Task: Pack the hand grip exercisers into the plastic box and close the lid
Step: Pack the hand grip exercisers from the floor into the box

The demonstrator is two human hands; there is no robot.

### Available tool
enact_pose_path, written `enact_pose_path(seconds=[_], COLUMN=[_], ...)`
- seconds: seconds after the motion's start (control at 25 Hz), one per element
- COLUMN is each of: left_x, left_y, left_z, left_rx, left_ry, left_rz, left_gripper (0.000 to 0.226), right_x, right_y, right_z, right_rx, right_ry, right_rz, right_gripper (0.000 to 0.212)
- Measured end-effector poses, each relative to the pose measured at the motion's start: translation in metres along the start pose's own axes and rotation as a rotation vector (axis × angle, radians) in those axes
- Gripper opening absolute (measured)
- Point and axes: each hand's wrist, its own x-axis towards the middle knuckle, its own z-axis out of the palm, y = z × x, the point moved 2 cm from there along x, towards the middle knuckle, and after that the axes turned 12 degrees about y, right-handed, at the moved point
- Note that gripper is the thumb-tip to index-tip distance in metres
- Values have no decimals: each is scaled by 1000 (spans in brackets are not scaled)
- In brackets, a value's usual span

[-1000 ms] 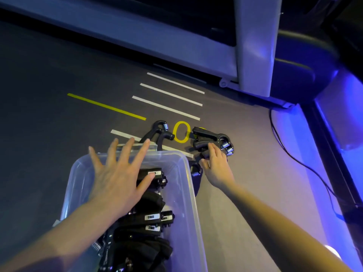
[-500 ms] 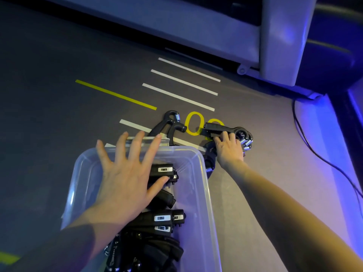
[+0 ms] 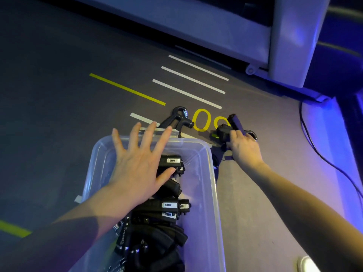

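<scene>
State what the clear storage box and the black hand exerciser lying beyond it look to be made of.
Clear storage box: translucent plastic, glossy by the look; its contents show through the walls.
Black hand exerciser: matt black handles, probably plastic or rubber-coated; its shiny ridged coil spring looks like metal.

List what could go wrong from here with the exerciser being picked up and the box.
1. The right hand pinches a hand grip exerciser near one end; its grip may slip.
2. The left hand is spread over the plastic box, blocking the drop-in.
3. Exercisers already piled high may keep the lid from closing.
</scene>
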Motion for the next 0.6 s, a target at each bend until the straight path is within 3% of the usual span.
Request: enact_pose_path(seconds=[0.16,0.32,0.48,0.6], left_x=[-11,-38,-80,-115], left_y=[-7,-24,-39,-38], left_z=[-7,-24,-43,-58], left_rx=[-41,-24,27,2], left_ry=[-7,-67,-205,-241], left_rz=[44,67,63,89], left_gripper=[90,94,90,88], right_x=[-25,-78,-133,-166], right_y=[0,-20,-67,-110], right_z=[-66,-140,-191,-201], right_rx=[409,870,1160,1375], right_ry=[310,697,739,586], right_rz=[328,400,452,449], right_gripper=[21,11,10,11])
